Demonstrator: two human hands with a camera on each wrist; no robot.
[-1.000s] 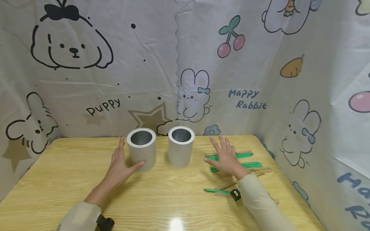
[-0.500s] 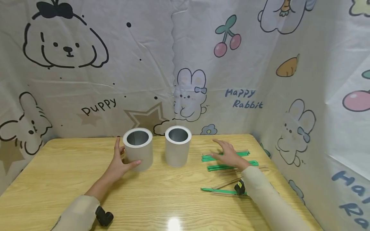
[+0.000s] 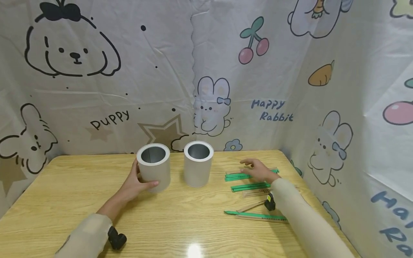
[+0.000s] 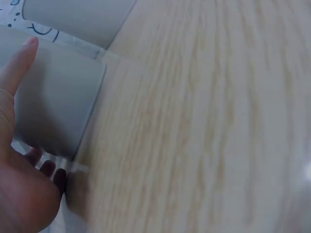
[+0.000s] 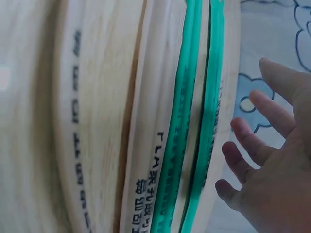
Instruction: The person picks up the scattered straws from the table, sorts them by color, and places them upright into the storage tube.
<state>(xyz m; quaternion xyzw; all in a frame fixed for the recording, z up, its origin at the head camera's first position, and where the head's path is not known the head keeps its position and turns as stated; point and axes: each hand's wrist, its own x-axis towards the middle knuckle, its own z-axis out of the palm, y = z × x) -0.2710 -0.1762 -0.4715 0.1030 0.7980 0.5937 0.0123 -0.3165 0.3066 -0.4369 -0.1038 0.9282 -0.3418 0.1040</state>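
Two white cylindrical containers with thick rims and grey insides stand upright at the back of the table. My left hand (image 3: 133, 184) holds the left container (image 3: 161, 175) from its left side. The thumb (image 4: 22, 60) lies along the container's front, while the other fingers reach round behind it and are partly hidden. To its right stands the second container (image 3: 197, 170), which no hand touches. My right hand (image 3: 258, 170) hovers over the far green packet (image 3: 237, 176), fingers spread and slightly bent, with nothing held. In the right wrist view, long slim green packets (image 5: 177, 126) lie beside the fingers.
A second green packet (image 3: 246, 187) lies nearer to me, beside beige printed packets (image 3: 258, 193). Closer still are a thin brown stick-like piece (image 3: 251, 206) and another green strip (image 3: 240, 214). A patterned cloth (image 3: 174, 71) hangs behind the wooden table (image 3: 174, 222).
My left hand has closed in round the left container. The right hand has drawn its fingers in from a wide spread and shifted slightly right over the packets. The containers stay standing.
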